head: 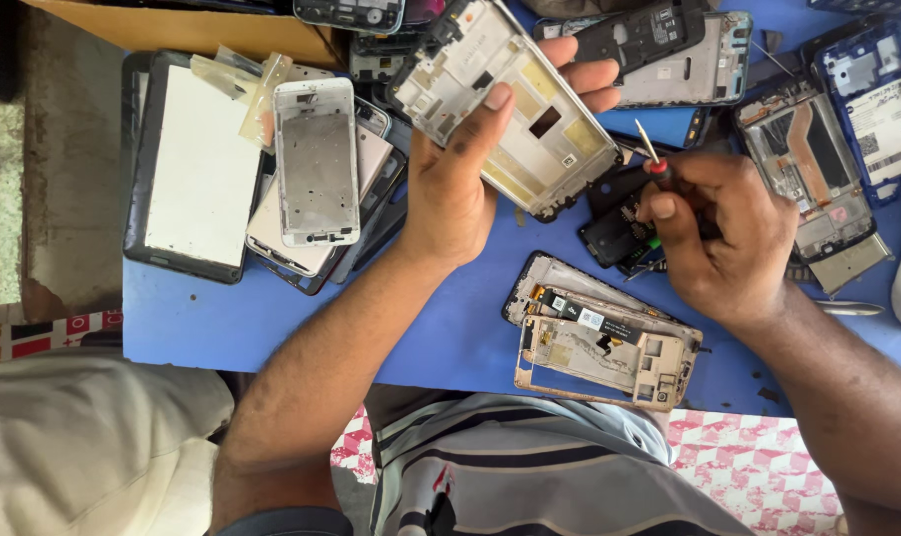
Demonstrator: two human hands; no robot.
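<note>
My left hand (460,189) grips a silver phone frame (505,104), raised over the blue table (450,328): flat metal, rectangular cutouts, yellowish patches. My right hand (723,233) curls tight round a red-collared screwdriver (652,154), thin tip up. A gold frame (604,357) lies below.

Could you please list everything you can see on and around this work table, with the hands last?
Phone frame: one, silver, held above the table.
Screwdriver: one, red collar, metal tip up, in right fist.
Gold frame: one, near table edge.
Tablet: one, black with white back, far left.
Silver frame: one, atop a stack of phone parts.
Blue phone shell: one, far right.
Table: one, blue.
Left hand: grips the phone frame.
Right hand: grips the screwdriver.
</note>
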